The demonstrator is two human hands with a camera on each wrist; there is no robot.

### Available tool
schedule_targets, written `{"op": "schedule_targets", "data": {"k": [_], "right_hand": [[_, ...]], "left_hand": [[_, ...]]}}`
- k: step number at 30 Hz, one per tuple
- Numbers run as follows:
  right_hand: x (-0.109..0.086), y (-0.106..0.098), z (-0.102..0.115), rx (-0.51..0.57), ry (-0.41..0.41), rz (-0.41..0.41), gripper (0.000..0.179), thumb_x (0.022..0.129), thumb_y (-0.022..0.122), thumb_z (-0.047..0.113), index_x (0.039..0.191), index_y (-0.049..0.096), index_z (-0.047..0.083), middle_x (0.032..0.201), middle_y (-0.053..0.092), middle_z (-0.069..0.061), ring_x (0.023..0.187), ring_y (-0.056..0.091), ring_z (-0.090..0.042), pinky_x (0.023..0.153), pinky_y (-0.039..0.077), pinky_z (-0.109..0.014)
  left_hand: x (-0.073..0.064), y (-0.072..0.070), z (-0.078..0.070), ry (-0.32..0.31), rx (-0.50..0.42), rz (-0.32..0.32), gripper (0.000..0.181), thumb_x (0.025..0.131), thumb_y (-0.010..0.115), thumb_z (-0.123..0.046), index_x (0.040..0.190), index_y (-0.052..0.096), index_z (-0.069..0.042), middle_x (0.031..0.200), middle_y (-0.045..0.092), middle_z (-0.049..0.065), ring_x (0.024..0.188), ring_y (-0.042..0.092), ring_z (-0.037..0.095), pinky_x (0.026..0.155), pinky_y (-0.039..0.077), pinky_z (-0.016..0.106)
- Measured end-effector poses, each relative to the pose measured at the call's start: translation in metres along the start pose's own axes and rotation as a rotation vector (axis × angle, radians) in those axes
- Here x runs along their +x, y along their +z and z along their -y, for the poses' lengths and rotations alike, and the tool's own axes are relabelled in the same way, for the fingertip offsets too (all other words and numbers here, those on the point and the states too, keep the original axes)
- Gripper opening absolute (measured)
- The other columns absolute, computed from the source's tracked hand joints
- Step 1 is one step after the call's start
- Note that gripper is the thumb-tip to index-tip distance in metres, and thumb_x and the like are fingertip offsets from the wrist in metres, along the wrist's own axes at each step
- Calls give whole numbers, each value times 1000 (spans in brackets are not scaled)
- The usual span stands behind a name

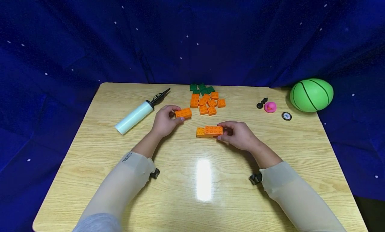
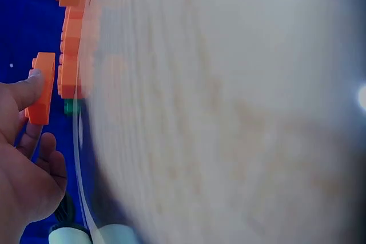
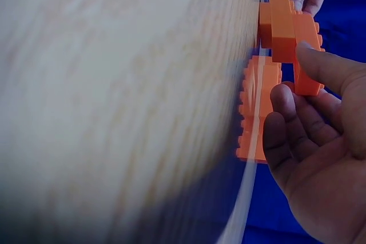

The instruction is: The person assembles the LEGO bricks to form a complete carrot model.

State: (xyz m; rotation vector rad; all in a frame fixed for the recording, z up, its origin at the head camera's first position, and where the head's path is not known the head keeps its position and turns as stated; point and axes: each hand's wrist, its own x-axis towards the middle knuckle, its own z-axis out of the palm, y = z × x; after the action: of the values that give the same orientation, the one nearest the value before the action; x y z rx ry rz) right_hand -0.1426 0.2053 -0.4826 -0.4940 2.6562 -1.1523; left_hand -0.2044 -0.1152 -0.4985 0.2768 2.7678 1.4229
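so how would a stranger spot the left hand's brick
On the wooden table, find the loose orange bricks. Just left of them, the left hand pinches this oblong orange brick. It is single, whereas the right hand holds an orange stack.

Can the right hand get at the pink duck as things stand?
Probably yes: bare tabletop separates the right hand from the pink duck, though the fingers gripping the orange brick must let go first.
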Motion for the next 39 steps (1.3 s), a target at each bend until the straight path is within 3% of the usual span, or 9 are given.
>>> {"op": "schedule_targets", "data": {"k": [6,16,26,39], "right_hand": [[0,1,0,7,1,2,45,92,81,16,133,68,5,90,69,-1,76,61,-18,66,53,-31],[-1,0,0,9,9,10,46,93,80,15,135,67,6,88,68,0,75,60,-17,65,52,-31],[-1,-2,-1,0,18,20,47,93,80,16,137,66,7,90,68,-1,77,60,-18,67,51,-30],[0,-1,-1,-9,13,17,48,92,81,16,136,66,6,91,69,-1,78,60,-17,69,53,-31]], "left_hand": [[-8,1,-4,40,-11,18,31,90,84,-20,118,72,-14,118,66,4,101,58,25,93,50,40],[-23,5,-16,109,-42,105,27,91,83,-17,116,73,-19,121,66,-2,106,58,21,96,50,41],[-33,13,-23,206,-39,170,29,91,83,-17,119,77,-19,119,66,-4,98,59,25,80,51,37],[-37,22,-28,207,-2,217,30,90,84,-18,119,77,-21,116,65,-6,97,58,17,83,50,32]]}}
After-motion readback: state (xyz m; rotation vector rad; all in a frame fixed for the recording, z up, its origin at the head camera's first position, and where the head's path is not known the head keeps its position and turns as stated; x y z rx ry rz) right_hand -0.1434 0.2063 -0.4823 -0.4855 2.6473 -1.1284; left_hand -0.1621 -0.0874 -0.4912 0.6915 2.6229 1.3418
